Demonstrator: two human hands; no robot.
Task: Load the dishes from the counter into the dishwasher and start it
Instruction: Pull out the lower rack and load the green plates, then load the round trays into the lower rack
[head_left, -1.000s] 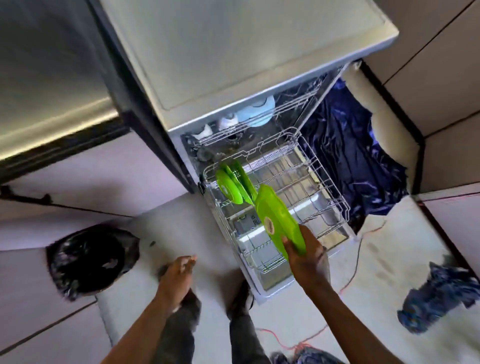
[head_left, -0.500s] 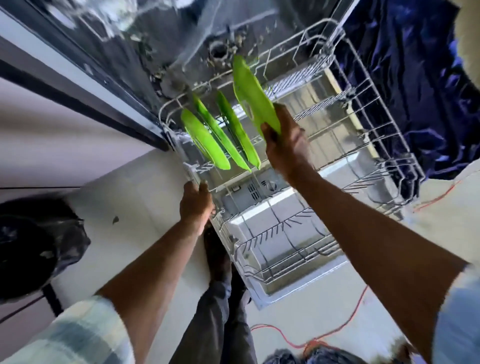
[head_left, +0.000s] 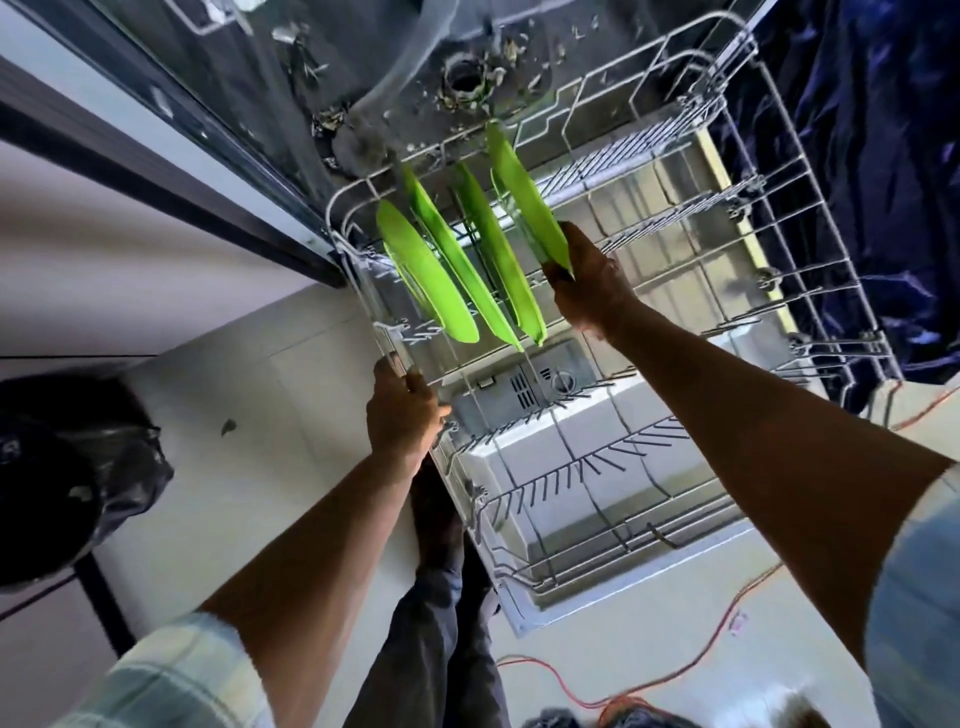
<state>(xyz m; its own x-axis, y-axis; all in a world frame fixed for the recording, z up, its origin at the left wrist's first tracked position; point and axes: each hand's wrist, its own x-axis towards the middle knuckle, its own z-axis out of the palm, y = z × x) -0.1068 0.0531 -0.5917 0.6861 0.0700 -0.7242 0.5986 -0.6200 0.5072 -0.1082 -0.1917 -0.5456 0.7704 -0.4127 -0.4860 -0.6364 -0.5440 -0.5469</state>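
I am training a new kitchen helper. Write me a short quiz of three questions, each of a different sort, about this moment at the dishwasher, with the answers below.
1. True or false: the left hand touches nothing.
2. The right hand holds: A a cup, B a green plate, C a fork.
3. How many other green plates stand in the rack with no hand on them?

Key
1. False: it grips the rack's left rim.
2. B.
3. Three.
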